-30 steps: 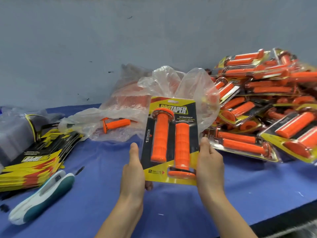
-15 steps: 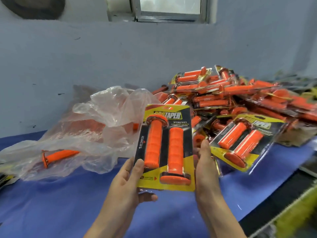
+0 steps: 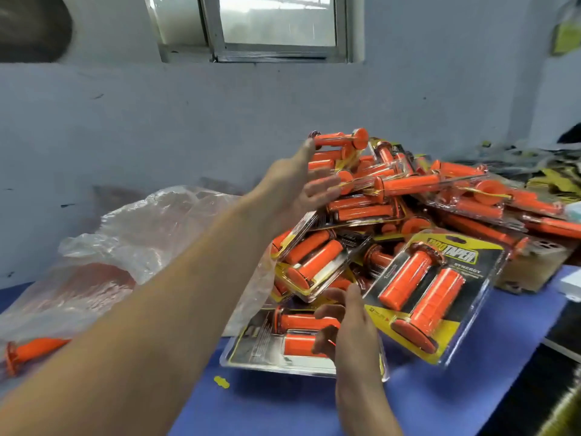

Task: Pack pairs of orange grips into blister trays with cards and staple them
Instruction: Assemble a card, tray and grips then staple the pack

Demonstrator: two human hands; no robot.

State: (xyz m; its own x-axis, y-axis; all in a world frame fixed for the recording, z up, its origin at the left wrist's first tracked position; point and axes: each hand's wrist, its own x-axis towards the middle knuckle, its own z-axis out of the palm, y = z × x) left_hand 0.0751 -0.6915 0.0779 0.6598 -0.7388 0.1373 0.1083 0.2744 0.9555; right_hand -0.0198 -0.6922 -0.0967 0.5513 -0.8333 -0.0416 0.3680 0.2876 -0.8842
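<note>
left hand [image 3: 301,187]: reaches to 12 o'clock, fingers spread wide, holds nothing; tips at the top pack [image 3: 339,141], touching or not, can't tell.
right hand [image 3: 349,332]: at 6 o'clock, fingers loosely bent over the flat pack [image 3: 276,341] on the blue table [image 3: 283,407]; gripping or hovering, can't tell.
heap of packs [image 3: 408,196]: at 1-2 o'clock.
handling: prob light; blister stiff but slick, heap likely slides. best pinched at the card edges, not the bubble.
loose grip [image 3: 34,347]: at 9 o'clock, in the plastic bag [image 3: 141,234].
</note>
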